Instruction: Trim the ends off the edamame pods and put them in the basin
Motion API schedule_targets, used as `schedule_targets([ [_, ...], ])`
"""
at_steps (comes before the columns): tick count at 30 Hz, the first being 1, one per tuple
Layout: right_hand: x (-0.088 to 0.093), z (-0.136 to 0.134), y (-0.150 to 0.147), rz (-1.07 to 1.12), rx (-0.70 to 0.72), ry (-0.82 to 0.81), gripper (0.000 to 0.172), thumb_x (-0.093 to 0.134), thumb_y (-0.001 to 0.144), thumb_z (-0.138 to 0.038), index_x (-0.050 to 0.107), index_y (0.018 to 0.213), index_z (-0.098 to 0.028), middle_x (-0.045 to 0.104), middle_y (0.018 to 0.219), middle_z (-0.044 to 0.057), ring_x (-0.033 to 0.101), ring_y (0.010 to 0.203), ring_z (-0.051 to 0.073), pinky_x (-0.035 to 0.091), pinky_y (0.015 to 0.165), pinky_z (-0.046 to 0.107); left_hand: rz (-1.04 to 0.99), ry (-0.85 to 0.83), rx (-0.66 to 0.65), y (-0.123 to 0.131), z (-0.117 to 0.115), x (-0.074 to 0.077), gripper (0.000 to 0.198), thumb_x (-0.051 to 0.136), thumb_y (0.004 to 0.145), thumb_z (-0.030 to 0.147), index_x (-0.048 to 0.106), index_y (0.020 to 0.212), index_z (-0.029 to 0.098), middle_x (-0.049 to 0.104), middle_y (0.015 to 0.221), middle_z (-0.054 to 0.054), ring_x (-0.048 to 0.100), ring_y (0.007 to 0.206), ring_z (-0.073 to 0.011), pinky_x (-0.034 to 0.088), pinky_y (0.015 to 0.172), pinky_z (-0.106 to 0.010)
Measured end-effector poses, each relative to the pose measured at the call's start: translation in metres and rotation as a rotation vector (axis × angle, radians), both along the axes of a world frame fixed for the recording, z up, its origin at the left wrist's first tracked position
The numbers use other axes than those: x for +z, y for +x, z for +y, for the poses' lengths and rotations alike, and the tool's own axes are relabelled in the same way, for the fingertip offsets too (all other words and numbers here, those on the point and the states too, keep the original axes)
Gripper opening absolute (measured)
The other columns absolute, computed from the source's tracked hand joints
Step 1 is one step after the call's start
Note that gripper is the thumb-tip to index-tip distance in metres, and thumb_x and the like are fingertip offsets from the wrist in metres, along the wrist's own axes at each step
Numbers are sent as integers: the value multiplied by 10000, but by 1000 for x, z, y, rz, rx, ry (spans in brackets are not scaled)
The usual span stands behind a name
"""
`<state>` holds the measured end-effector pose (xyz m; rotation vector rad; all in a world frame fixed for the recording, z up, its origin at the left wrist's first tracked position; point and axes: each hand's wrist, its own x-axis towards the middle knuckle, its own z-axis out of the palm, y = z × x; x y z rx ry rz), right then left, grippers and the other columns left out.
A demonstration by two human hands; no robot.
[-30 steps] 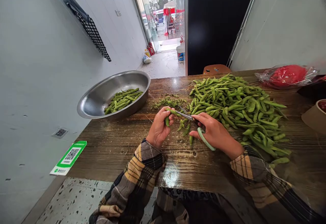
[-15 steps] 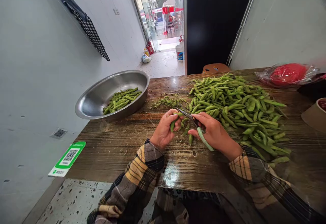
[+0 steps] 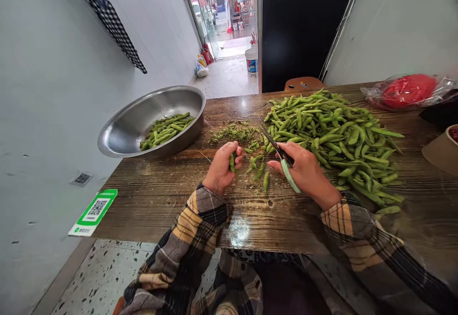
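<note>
While the bowl (image 3: 119, 131) holds pods (image 3: 166, 131), left fingers (image 3: 225, 152) pinch a pod (image 3: 232, 162), right fingers (image 3: 277, 165) scissors (image 3: 275, 144).

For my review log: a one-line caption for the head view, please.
Left hand grips a green pod, right hand holds scissors beside a pod pile.

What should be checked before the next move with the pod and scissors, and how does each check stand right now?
1. Pod gripped: ok. The left hand is closed around a pod.
2. Scissors held: ok. The right hand grips the scissors at the green handle.
3. Blades clear of fingers: ok. They point away from the left hand, apart from it.
4. Blades open: cannot tell.
5. Bowl reachable: probably ok. The bowl sits on the table, left of the left hand.
6. Space between the hands free: not ok. Loose pods lie there.
</note>
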<state>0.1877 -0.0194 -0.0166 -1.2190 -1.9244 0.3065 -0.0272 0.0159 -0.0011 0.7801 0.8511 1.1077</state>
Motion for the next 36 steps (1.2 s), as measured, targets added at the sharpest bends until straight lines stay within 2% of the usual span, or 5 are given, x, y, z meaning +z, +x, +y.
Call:
schedule_targets([
  [7,0,0,-1,-18,46,-21,351,630,855,-392,607,1143,-193,653,994,86,641,874,242,517,783,377,974,539,3,13,3,-25,119,709,724,198,686,834,158,611,689,-3,535,656,-128,425,647,-256],
  [11,-3,1,-2,-38,45,-15,373,634,853,-413,606,1136,-172,653,990,90,641,872,245,517,786,376,1183,717,-73,12,8,-37,29,665,741,143,679,738,168,665,791,-40,590,788,-174,446,769,-306],
  [15,-3,1,-3,-42,42,-29,386,622,860,-426,601,1151,-173,656,996,91,643,885,245,519,796,378,1110,643,-36,9,8,-32,71,645,727,145,629,660,160,634,709,-17,559,710,-150,432,701,-274],
  [24,1,1,1,-73,30,-89,456,651,831,-432,590,1206,-179,643,1053,87,638,822,220,531,752,369,338,197,-67,7,-2,-9,259,719,717,332,590,839,144,599,680,8,423,449,-40,313,423,-172],
  [36,4,-4,-3,-111,68,-136,469,695,810,-366,581,1231,-195,633,1072,68,630,779,189,531,730,355,401,275,-94,12,-8,-8,269,722,729,382,633,803,139,534,637,37,413,453,-33,330,428,-174],
])
